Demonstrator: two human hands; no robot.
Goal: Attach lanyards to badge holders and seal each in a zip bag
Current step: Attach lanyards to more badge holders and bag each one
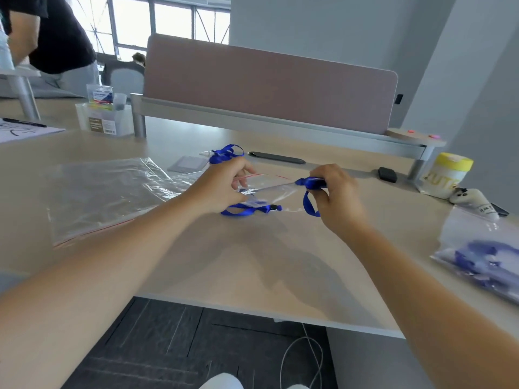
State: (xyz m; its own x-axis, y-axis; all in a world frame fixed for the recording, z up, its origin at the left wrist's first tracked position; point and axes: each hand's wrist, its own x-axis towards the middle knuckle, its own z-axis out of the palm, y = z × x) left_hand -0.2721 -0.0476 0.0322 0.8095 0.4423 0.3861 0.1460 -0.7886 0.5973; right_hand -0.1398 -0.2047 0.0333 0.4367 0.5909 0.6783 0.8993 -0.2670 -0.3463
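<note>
While a sheet of paper (26,131) with a black pen (24,122) lies at the far left edge of the desk (252,262), a clear plastic box (105,119) of small packets stands just behind it; nearer, a large clear zip bag (106,192) with a red strip lies flat on the desk; beyond its right corner sits a grey badge holder (186,163), and beside that a loose blue lanyard (224,153); the left hand (222,186), fingers curled, pinches the red-lined mouth of a small zip bag (269,189) held just above the desk; a blue lanyard in hand (309,197) runs from a loop below the left hand, through the bag, to the right; the right hand (334,192) grips the bunched blue strap between thumb and curled fingers, a loop hanging beneath; whether a badge holder is inside the bag I cannot tell; further right stand a yellow-lidded tub (446,175) and a small white toy (471,199); at the right edge lies a filled bag (483,256) of blue lanyards.
</note>
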